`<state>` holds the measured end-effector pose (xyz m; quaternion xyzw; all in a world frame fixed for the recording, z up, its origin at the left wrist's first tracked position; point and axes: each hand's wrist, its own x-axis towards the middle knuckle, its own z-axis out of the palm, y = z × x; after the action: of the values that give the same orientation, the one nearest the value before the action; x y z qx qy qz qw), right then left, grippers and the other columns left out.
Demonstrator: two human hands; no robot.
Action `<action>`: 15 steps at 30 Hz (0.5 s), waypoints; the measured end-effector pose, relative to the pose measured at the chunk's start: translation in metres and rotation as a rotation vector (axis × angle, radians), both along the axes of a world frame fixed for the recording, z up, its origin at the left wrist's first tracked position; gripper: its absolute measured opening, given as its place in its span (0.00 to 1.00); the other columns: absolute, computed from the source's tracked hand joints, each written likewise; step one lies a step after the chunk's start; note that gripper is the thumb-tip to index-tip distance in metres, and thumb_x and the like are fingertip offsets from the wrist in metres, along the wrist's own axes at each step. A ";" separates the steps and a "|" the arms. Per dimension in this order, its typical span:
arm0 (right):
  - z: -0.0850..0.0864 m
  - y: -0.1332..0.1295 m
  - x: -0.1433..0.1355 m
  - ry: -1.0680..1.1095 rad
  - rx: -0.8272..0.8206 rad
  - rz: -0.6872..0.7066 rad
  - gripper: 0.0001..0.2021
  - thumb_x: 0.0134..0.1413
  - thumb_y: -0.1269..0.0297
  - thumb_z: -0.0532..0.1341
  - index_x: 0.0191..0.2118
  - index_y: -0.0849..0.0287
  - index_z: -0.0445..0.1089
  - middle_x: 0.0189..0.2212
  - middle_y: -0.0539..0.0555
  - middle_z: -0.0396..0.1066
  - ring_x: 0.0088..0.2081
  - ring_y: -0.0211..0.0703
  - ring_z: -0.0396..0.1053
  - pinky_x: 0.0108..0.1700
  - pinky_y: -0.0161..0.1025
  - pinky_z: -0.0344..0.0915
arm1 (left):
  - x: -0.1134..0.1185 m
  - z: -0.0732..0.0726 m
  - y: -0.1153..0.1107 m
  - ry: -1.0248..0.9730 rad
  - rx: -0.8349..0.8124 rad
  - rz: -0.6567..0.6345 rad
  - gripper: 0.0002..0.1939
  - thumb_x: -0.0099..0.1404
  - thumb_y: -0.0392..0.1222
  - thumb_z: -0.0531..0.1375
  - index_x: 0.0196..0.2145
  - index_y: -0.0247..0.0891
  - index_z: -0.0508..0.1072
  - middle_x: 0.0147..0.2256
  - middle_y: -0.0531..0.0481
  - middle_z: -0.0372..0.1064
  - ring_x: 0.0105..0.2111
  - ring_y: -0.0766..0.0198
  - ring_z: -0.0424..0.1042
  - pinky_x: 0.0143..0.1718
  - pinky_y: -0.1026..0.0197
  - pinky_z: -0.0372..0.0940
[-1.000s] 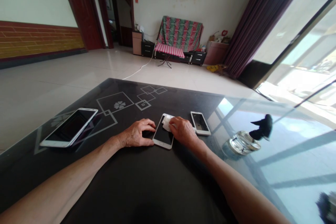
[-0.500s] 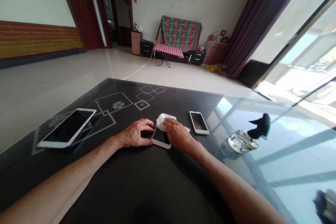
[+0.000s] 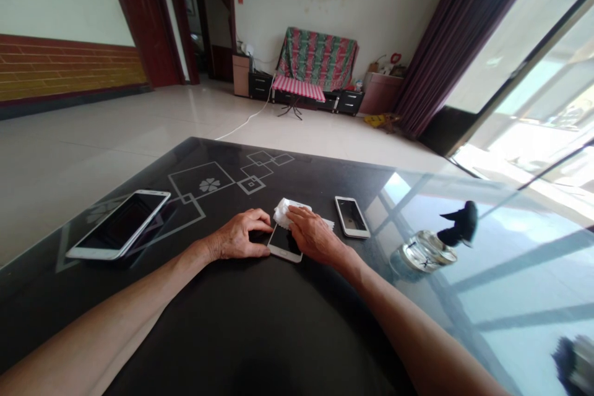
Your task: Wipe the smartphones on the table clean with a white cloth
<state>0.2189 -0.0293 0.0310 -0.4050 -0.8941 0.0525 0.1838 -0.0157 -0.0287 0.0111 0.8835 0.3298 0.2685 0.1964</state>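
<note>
A white phone with a dark screen (image 3: 284,242) lies face up on the glossy black table (image 3: 223,334). My right hand (image 3: 315,235) presses a crumpled white tissue (image 3: 281,213) onto its upper part, covering much of the screen. At the phone's left edge, my left hand (image 3: 242,234) steadies it, thumb and fingers apart and fingertips touching its side. A smaller white phone (image 3: 351,218) lies to the right of my right hand. Farther left is a larger white phone or tablet (image 3: 121,225), also face up.
A clear spray bottle with a black nozzle (image 3: 427,250) stands on the right of the table. A blurred dark and grey object (image 3: 575,362) is at the lower right edge. Beyond the table are a small striped table (image 3: 298,88) and a cloth-covered item (image 3: 318,59).
My right hand and the tissue have shifted slightly left and up over the phone. My left hand stays almost in place at the phone's edge.
</note>
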 end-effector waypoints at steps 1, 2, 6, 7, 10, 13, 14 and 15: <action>0.000 -0.002 -0.001 0.003 0.006 -0.006 0.17 0.63 0.68 0.49 0.54 0.61 0.66 0.56 0.60 0.65 0.59 0.48 0.60 0.60 0.46 0.58 | 0.000 0.000 0.000 0.005 0.001 0.006 0.19 0.52 0.47 0.67 0.42 0.39 0.77 0.42 0.47 0.69 0.42 0.59 0.69 0.47 0.57 0.65; -0.001 -0.002 -0.003 0.008 0.010 -0.015 0.17 0.63 0.67 0.49 0.54 0.61 0.66 0.57 0.60 0.64 0.59 0.48 0.59 0.60 0.47 0.57 | 0.000 0.001 -0.001 0.009 0.002 0.010 0.19 0.52 0.47 0.67 0.41 0.38 0.77 0.41 0.47 0.69 0.41 0.59 0.69 0.47 0.57 0.65; -0.009 0.003 -0.004 0.025 0.009 -0.043 0.19 0.64 0.64 0.49 0.57 0.61 0.64 0.60 0.60 0.60 0.61 0.51 0.56 0.61 0.51 0.54 | 0.001 0.002 -0.001 0.013 0.009 0.010 0.18 0.52 0.46 0.67 0.41 0.37 0.77 0.39 0.47 0.68 0.40 0.60 0.69 0.45 0.57 0.65; -0.011 0.006 -0.004 0.028 0.008 -0.054 0.19 0.64 0.63 0.49 0.58 0.61 0.63 0.61 0.60 0.59 0.62 0.52 0.55 0.61 0.52 0.54 | 0.001 0.002 -0.001 0.015 0.011 0.010 0.18 0.53 0.46 0.67 0.41 0.37 0.77 0.39 0.48 0.68 0.40 0.60 0.69 0.45 0.58 0.65; -0.016 0.012 -0.001 0.037 0.005 -0.094 0.20 0.64 0.60 0.50 0.59 0.59 0.61 0.62 0.59 0.57 0.62 0.54 0.53 0.61 0.55 0.54 | 0.000 0.001 -0.001 0.022 0.016 0.015 0.19 0.53 0.46 0.67 0.42 0.38 0.77 0.40 0.48 0.68 0.40 0.60 0.69 0.45 0.58 0.65; -0.017 0.015 0.002 0.043 0.004 -0.137 0.20 0.64 0.60 0.49 0.59 0.59 0.60 0.62 0.60 0.57 0.62 0.54 0.54 0.60 0.55 0.55 | 0.000 0.000 -0.001 0.022 0.014 0.014 0.19 0.52 0.46 0.67 0.42 0.37 0.77 0.40 0.48 0.68 0.40 0.61 0.69 0.45 0.58 0.64; -0.017 0.015 0.003 0.043 0.003 -0.145 0.20 0.64 0.61 0.50 0.59 0.59 0.60 0.61 0.60 0.58 0.62 0.54 0.54 0.60 0.54 0.55 | 0.000 0.000 -0.001 0.020 0.012 0.014 0.19 0.52 0.46 0.67 0.42 0.37 0.77 0.40 0.48 0.68 0.40 0.61 0.69 0.45 0.59 0.64; -0.016 0.014 0.003 0.042 0.003 -0.143 0.20 0.64 0.61 0.50 0.59 0.59 0.60 0.61 0.60 0.58 0.62 0.53 0.54 0.60 0.54 0.56 | 0.000 0.000 -0.001 0.019 0.011 0.015 0.19 0.52 0.46 0.67 0.42 0.37 0.77 0.40 0.48 0.68 0.40 0.61 0.69 0.45 0.59 0.64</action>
<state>0.2221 -0.0151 0.0147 -0.4663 -0.8589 0.0463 0.2067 -0.0157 -0.0294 0.0113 0.8845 0.3368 0.2636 0.1866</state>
